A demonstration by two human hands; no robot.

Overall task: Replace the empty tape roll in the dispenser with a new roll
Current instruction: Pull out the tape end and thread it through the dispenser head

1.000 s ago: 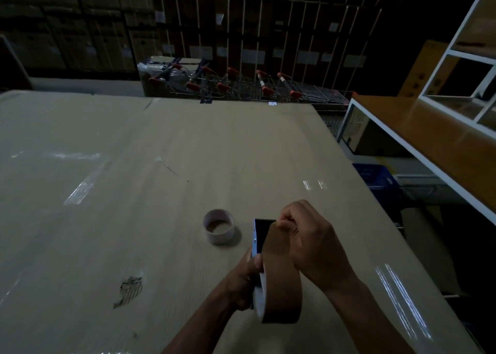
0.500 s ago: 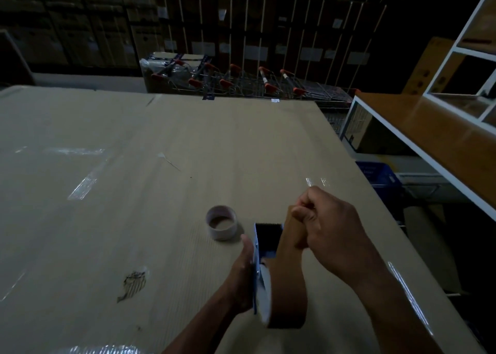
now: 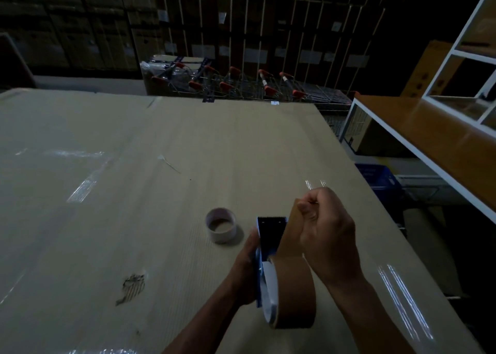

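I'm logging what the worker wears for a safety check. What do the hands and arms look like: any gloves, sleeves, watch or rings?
Left hand and right hand are bare: no gloves. Both forearms are uncovered as far as the frame shows, with no sleeve, watch or ring visible in the dim light.

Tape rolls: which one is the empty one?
The small pale core standing alone on the cardboard, no tape on it. The brown roll sits in the dispenser, its strip pulled by the right hand.

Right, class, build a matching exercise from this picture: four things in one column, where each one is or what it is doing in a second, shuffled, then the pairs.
1. empty core
2. new brown roll
3. left hand
4. right hand

A. pinching the pulled-out tape end
B. mounted in the dispenser
C. standing alone on the cardboard
D. holding the dispenser

Pairs: 1-C, 2-B, 3-D, 4-A
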